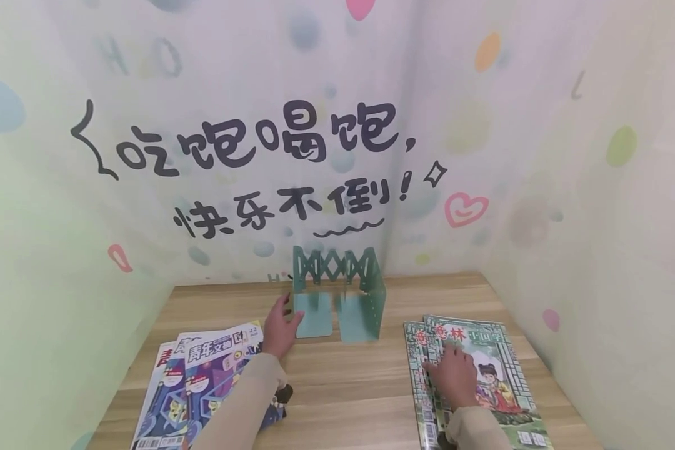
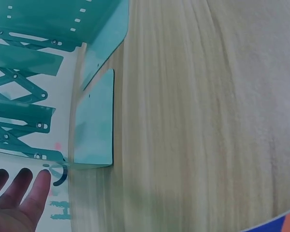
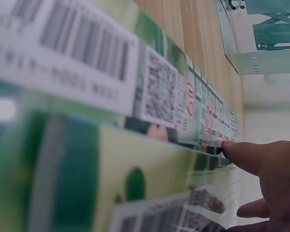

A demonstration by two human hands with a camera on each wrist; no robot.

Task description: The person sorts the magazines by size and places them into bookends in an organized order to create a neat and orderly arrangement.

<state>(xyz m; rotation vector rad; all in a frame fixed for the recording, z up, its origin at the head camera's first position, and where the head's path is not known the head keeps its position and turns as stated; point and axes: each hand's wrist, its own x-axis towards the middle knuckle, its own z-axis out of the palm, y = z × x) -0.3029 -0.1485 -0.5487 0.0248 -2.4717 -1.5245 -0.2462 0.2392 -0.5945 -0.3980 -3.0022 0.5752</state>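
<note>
A green expandable bookend (image 1: 361,317) with a criss-cross lattice back stands near the wall, spread wide and holding nothing. At its left side is my left hand (image 1: 281,328); in the left wrist view the loosely extended fingers (image 2: 36,195) are close beside its outer edge. My right hand (image 1: 455,378) lies over a small stack of green illustrated magazines (image 1: 503,359) on the right. In the right wrist view the thumb (image 3: 244,154) meets the edge of a cover, while the other fingers (image 3: 255,209) extend over the upper magazine. Nothing is gripped in either hand.
On the left of the wood-grain table (image 1: 343,387), several purple-blue magazines (image 1: 202,375) lie fanned, partly under my left forearm. A wall (image 1: 247,250) with black lettering and coloured spots borders the back; side walls (image 1: 607,300) close in left and right.
</note>
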